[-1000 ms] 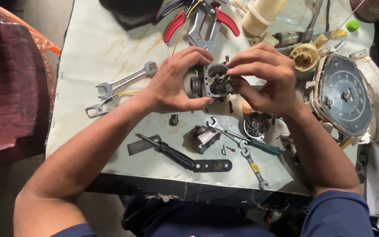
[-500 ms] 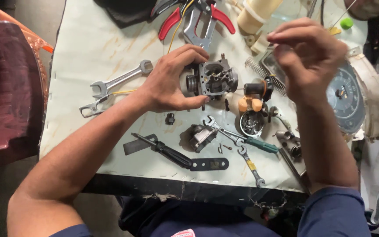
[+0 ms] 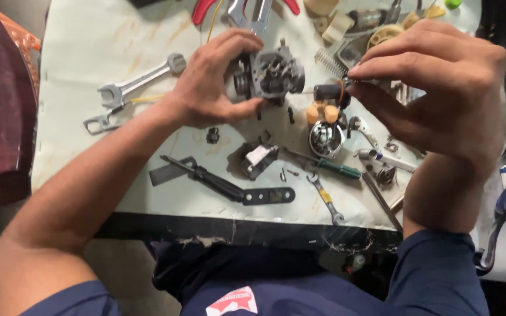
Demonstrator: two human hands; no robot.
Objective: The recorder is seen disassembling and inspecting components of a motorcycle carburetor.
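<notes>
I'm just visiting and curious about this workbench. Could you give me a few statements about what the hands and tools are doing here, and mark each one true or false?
1. The left hand holds the grey metal carburettor body. True.
2. The right hand rests flat and empty on the table. False: its fingertips pinch a small black cylindrical part with an orange ring above the table.
3. A silver open-ended spanner lies left of the left hand. True.
4. The green-handled screwdriver is in the right hand's grip. False: it lies on the pale tabletop.
</notes>
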